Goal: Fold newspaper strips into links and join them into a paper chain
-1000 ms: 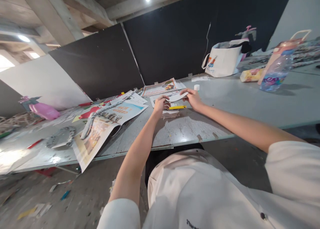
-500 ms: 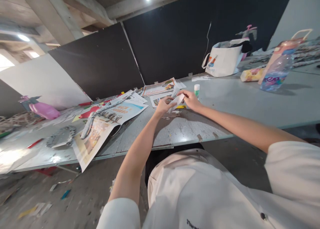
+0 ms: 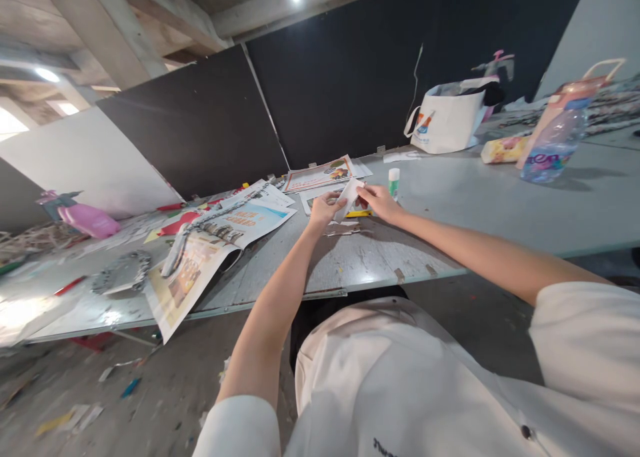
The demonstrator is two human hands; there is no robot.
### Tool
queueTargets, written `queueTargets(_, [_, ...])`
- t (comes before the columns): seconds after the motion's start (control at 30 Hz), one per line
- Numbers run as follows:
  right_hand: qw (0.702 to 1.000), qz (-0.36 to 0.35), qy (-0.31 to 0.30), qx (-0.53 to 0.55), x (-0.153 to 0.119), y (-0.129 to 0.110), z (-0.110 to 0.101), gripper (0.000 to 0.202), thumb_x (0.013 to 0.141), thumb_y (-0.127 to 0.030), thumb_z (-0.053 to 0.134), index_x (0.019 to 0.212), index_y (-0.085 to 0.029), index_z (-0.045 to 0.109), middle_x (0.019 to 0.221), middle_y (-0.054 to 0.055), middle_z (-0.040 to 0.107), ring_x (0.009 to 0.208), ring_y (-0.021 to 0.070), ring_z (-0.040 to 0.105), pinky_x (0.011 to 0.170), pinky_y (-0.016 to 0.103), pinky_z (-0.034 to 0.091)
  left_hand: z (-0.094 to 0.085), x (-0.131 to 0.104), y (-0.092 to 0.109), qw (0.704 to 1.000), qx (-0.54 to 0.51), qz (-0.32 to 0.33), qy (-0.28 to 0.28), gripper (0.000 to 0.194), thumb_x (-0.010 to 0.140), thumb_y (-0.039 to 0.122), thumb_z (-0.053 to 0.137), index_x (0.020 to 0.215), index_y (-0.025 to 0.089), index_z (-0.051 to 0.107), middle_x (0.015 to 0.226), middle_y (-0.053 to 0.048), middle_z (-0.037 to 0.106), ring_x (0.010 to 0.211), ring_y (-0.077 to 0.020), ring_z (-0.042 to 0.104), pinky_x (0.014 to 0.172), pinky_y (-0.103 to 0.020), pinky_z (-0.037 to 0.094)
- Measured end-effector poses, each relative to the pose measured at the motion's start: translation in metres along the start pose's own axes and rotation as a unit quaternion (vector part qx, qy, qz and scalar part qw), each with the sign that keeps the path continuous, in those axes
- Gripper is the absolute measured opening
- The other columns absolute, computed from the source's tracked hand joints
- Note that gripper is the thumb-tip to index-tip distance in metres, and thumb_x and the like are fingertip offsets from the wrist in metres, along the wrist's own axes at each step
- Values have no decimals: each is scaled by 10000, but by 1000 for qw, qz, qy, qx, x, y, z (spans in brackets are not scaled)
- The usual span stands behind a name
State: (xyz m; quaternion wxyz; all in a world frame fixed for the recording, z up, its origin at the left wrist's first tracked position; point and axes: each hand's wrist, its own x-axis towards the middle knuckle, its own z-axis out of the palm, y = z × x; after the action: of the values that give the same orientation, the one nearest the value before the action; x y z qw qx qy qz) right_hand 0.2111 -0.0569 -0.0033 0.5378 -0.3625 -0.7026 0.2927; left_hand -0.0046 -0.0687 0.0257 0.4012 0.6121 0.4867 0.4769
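Note:
A small piece of white paper (image 3: 349, 199) is stretched between my two hands, above the table near its front edge. My left hand (image 3: 326, 208) pinches its lower left end. At the upper right end, the fingers of my right hand (image 3: 379, 200) are closed on it. Under the hands lie a yellow object (image 3: 359, 213), mostly hidden, and torn paper scraps (image 3: 343, 228). A glue stick (image 3: 394, 182) with a white cap stands upright just behind my right hand. Printed sheets (image 3: 320, 175) lie flat beyond the paper.
On the left, an open magazine (image 3: 235, 227) hangs over the table edge, near a pink spray bottle (image 3: 87, 218). A white bag (image 3: 447, 120), a yellow packet (image 3: 505, 149) and a plastic water bottle (image 3: 553, 147) stand on the right. A black partition (image 3: 345, 77) rises behind the table (image 3: 480, 210).
The white paper between my hands has been turned and now looks flatter and narrower, like a folded strip. My left hand has shifted slightly left; the other things have stayed put.

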Motion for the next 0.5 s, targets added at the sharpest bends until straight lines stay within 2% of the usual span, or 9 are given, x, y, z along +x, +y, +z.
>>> queueTargets(0.27, [999, -16, 13, -36, -2, -3, -1, 755, 991, -927, 532, 704, -241, 659, 676, 53, 684, 644, 203, 619, 655, 341, 471, 1, -2, 3, 1000, 11, 1, -6, 320, 861, 326, 937, 1107, 168, 809, 777, -35, 795, 688, -173, 706, 651, -256, 521])
queueTargets(0.5, [999, -7, 10, -44, -2, -1, 0, 768, 985, -941, 518, 708, -242, 672, 707, 74, 725, 659, 209, 645, 658, 337, 500, 1, -2, 3, 1000, 21, 7, -1, 357, 801, 295, 974, 1092, 167, 811, 786, -38, 790, 738, -195, 735, 694, -275, 560])
